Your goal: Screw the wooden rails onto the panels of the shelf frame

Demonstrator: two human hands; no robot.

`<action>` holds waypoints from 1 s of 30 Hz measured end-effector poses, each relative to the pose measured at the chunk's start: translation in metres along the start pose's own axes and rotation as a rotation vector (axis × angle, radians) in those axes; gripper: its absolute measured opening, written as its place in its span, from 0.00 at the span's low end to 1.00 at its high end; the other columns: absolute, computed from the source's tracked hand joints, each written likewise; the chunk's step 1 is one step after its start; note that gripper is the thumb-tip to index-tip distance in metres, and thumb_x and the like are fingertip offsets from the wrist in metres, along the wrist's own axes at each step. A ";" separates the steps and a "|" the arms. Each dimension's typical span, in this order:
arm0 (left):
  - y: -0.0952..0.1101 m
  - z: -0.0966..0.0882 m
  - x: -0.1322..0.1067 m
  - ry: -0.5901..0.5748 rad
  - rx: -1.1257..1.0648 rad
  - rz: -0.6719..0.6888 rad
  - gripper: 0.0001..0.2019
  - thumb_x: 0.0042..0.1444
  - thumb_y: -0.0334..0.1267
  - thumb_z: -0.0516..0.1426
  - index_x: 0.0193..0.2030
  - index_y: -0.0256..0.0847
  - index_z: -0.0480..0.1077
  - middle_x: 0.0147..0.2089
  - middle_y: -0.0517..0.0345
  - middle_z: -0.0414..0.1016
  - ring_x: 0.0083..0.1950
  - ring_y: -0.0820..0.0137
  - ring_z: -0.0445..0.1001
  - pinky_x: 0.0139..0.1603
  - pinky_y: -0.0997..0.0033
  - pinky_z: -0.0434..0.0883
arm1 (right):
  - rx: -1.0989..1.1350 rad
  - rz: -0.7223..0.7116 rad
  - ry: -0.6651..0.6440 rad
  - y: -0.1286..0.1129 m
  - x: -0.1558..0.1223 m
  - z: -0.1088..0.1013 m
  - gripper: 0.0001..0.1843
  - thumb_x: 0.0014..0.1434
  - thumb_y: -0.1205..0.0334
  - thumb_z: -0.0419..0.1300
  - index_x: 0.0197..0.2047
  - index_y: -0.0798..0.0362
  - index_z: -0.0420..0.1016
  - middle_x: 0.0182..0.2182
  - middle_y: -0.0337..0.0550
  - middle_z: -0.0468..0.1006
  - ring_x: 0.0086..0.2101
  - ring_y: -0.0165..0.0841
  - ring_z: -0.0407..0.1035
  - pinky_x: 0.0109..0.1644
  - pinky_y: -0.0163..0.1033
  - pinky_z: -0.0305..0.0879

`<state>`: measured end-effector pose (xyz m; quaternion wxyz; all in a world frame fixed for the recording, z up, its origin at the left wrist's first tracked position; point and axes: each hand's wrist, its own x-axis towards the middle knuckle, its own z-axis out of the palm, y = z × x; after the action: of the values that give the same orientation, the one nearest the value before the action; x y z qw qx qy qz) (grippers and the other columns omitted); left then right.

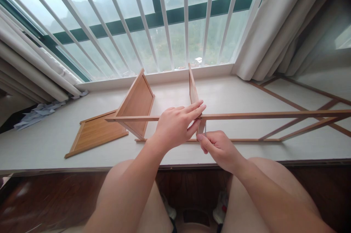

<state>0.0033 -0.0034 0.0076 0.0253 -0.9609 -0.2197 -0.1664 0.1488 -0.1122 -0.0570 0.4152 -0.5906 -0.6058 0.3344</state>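
A wooden frame with long rails (271, 115) lies on its side on the white ledge, with two wooden shelf panels standing up from it: a left panel (138, 106) and a middle panel (192, 86). My left hand (177, 125) is closed over the upper rail where the middle panel meets it, its fingers pointing right. Just below that joint, my right hand (218, 149) pinches a thin metal rod that looks like a hex key (205, 129). The rod stands upright below the rail. My left fingers partly cover the joint.
A loose wooden panel (95, 134) lies flat at the left. More crossed wooden bars (287, 97) rest on the white ledge (170, 158) at the right. White window bars (186, 24) rise behind, between grey curtains (274, 32). Paper scraps (41, 112) lie at far left.
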 end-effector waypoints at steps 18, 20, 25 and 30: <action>0.001 -0.003 0.000 -0.004 -0.015 -0.007 0.21 0.67 0.43 0.46 0.65 0.54 0.62 0.68 0.64 0.61 0.48 0.67 0.76 0.44 0.66 0.71 | 0.100 -0.054 -0.120 0.002 0.012 -0.008 0.32 0.67 0.46 0.48 0.15 0.54 0.58 0.14 0.35 0.58 0.19 0.25 0.52 0.25 0.36 0.49; 0.001 -0.002 0.000 -0.004 -0.010 -0.008 0.21 0.67 0.43 0.46 0.65 0.54 0.62 0.68 0.66 0.61 0.47 0.67 0.76 0.44 0.66 0.70 | 0.093 -0.058 -0.122 0.001 0.012 -0.007 0.32 0.68 0.46 0.48 0.15 0.54 0.58 0.14 0.35 0.58 0.19 0.25 0.52 0.25 0.36 0.49; 0.002 -0.002 0.000 -0.003 -0.007 -0.013 0.21 0.66 0.43 0.47 0.65 0.55 0.62 0.68 0.65 0.61 0.46 0.68 0.76 0.45 0.65 0.70 | 0.114 -0.061 -0.140 0.001 0.012 -0.008 0.31 0.67 0.47 0.49 0.15 0.53 0.58 0.13 0.35 0.59 0.18 0.25 0.52 0.24 0.35 0.50; 0.002 -0.002 0.000 0.003 -0.017 -0.014 0.21 0.66 0.43 0.47 0.65 0.54 0.62 0.67 0.64 0.62 0.47 0.67 0.76 0.45 0.66 0.70 | 0.213 -0.029 -0.187 0.002 0.013 -0.009 0.31 0.67 0.47 0.49 0.15 0.54 0.61 0.13 0.36 0.62 0.18 0.26 0.56 0.26 0.35 0.55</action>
<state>0.0033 -0.0053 0.0095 0.0162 -0.9593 -0.2249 -0.1698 0.1581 -0.0997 -0.0540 0.4220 -0.5006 -0.6114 0.4444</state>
